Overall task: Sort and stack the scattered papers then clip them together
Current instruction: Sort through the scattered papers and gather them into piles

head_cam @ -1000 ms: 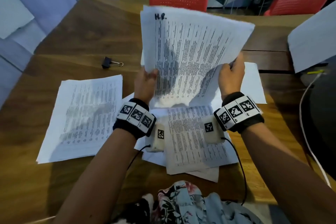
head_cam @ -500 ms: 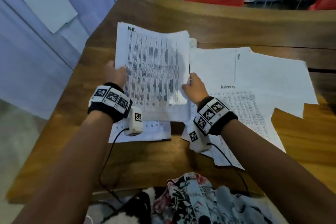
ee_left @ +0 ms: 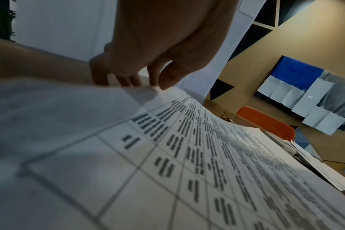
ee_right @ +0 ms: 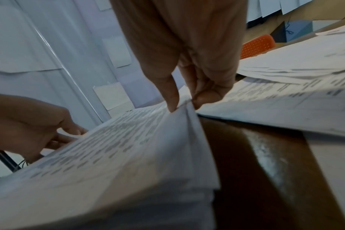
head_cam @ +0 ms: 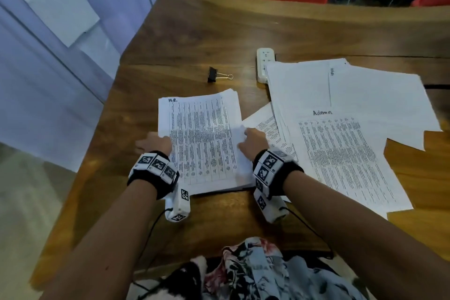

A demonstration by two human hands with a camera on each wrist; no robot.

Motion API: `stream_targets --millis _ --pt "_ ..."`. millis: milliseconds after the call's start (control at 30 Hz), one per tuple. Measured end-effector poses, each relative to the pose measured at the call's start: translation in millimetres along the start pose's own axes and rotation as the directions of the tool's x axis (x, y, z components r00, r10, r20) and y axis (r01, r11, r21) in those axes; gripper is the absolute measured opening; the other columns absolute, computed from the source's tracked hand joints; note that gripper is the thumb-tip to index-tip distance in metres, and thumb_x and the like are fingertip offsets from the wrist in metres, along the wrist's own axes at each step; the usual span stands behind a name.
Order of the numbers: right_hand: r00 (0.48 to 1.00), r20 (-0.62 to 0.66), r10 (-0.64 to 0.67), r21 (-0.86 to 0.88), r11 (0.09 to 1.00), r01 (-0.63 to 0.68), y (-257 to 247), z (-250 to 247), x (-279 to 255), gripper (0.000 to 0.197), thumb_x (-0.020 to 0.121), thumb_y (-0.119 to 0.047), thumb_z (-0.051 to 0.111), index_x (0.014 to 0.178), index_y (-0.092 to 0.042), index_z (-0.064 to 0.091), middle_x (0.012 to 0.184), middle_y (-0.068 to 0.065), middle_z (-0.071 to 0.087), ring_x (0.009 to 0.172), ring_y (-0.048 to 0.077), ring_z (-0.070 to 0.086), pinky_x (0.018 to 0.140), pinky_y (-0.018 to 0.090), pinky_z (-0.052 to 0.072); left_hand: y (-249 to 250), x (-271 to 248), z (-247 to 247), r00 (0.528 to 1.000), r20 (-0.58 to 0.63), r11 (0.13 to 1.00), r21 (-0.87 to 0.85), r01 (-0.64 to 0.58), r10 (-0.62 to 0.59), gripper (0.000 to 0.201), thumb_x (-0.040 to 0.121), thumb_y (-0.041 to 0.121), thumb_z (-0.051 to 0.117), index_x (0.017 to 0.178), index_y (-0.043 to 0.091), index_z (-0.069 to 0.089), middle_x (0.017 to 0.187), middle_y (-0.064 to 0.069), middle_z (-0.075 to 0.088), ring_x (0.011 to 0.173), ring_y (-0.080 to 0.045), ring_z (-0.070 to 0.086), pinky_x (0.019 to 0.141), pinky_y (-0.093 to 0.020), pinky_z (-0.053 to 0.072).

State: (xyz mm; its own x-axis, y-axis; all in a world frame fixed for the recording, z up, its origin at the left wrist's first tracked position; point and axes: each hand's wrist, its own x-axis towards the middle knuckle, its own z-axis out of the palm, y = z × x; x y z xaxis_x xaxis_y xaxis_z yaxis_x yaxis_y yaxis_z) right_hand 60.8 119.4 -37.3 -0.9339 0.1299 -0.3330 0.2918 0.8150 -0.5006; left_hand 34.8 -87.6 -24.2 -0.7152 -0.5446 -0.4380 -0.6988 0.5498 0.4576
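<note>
Wooden counter (head_cam: 292,31): both hands pinch the paper stack (head_cam: 202,143) at its side edges. Left hand (head_cam: 155,142), right hand (head_cam: 253,142) (thumb above, fingers below). Uneven squeeze could fan sheets before clipping.

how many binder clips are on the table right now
1. The binder clip lies on the bare table beyond the HR stack, left of the power strip. More could be hidden under the papers.

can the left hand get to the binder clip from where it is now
Probably yes. The binder clip lies on bare table beyond the paper stack, nothing covering it, but the left hand would first have to let go of the stack's edge.
</note>
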Motion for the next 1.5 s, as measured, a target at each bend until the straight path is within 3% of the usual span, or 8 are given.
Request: stream_targets --millis 367,533,700,900,1067,1200,1333,1500 --pt "0.992 -0.108 0.071 -0.092 0.993 -0.081 28.0 -21.6 1.7 0.041 0.09 -0.02 0.045 0.127 -0.002 0.046 0.132 0.018 0.041 0.123 0.035 0.037 0.099 0.041 0.036 26.8 -22.0 22.2 1.0 -0.011 0.995 0.099 -0.025 0.026 0.077 0.089 0.019 0.049 0.148 0.001 0.003 0.155 -0.014 -0.001 0.145 -0.031 -0.001 0.118 -0.047 0.012" --pt "0.904 -0.019 0.428 -0.282 0.865 -0.416 77.7 -60.0 -6.4 0.071 0.081 -0.035 0.059 0.138 -0.005 0.026 0.14 0.016 0.03 0.129 0.04 0.032 0.106 0.05 0.033 81.6 -48.7 45.4 0.953 0.155 0.961 0.059 -0.271 0.26 0.058 0.09 0.015 0.044 0.141 0.0 0.024 0.152 -0.014 0.003 0.14 -0.033 0.009 0.114 -0.045 0.021" --pt "0.937 -0.022 0.348 -0.433 0.842 -0.323 112.8 -65.0 -14.6 0.071 0.083 -0.031 0.06 0.137 0.0 0.026 0.133 0.02 0.037 0.121 0.036 0.043 0.101 0.044 0.041 124.8 -83.8 77.5 0.842 0.334 0.896 -0.023 -0.443 0.424 0.049 0.085 0.026 0.046 0.126 0.0 0.05 0.139 -0.021 0.034 0.126 -0.035 0.04 0.106 -0.038 0.037" --pt "0.929 -0.095 0.357 0.116 0.931 -0.346 155.6 -132.5 -22.5 0.031 0.092 -0.011 0.047 0.116 0.009 0.05 0.123 0.024 0.055 0.113 0.035 0.054 0.087 0.035 0.044 132.8 -112.7 133.1 0.721 0.495 0.825 0.016 -0.565 0.484 0.015 0.092 0.008 0.042 0.078 0.009 0.048 0.084 -0.009 0.049 0.083 -0.02 0.044 0.071 -0.024 0.032" --pt "0.872 -0.234 0.43 0.411 0.856 -0.312 182.5 -185.1 -34.4 0.03 0.092 -0.003 0.044 0.115 0.014 0.053 0.122 0.028 0.056 0.113 0.038 0.053 0.089 0.037 0.043 131.7 -122.0 163.3 0.8 0.46 0.902 -0.004 -0.431 0.384 0.029 0.089 0.014 0.051 0.061 0.01 0.049 0.064 -0.006 0.048 0.08 -0.024 0.05 0.064 -0.028 0.037" --pt "0.916 -0.122 0.383 0.374 0.872 -0.315 191.9 -183.0 -22.7 0.03 0.092 -0.005 0.042 0.115 0.009 0.055 0.119 0.025 0.058 0.111 0.036 0.054 0.08 0.031 0.041 147.3 -118.6 179.4 0.834 0.472 0.958 -0.159 -0.239 0.286 0.053 0.084 0.035 0.062 0.122 -0.002 0.056 0.121 -0.021 0.058 0.113 -0.036 0.056 0.094 -0.039 0.048" --pt "0.961 0.063 0.269 0.23 0.933 -0.276 199.4 -158.9 -13.7 0.033 0.095 -0.016 0.041 0.119 0.004 0.052 0.116 0.019 0.059 0.106 0.032 0.057 0.076 0.026 0.04 169.4 -125.6 191.0 0.854 0.446 0.933 -0.341 -0.114 0.267 0.054 0.088 0.024 0.063 0.129 -0.008 0.048 0.129 -0.015 0.054 0.111 -0.027 0.054 0.08 -0.026 0.036" --pt "0.984 0.175 0.044 -0.035 0.999 -0.039 207.3 -137.2 -13.2 0.061 0.09 -0.061 0.03 0.131 -0.018 0.046 0.142 0.01 0.044 0.129 0.031 0.042 0.108 0.048 0.03 182.2 -133.5 199.7 0.903 0.318 0.935 -0.299 -0.193 0.288 0.041 0.091 0.012 0.054 0.129 -0.003 0.05 0.134 -0.017 0.054 0.122 -0.033 0.052 0.098 -0.034 0.041"
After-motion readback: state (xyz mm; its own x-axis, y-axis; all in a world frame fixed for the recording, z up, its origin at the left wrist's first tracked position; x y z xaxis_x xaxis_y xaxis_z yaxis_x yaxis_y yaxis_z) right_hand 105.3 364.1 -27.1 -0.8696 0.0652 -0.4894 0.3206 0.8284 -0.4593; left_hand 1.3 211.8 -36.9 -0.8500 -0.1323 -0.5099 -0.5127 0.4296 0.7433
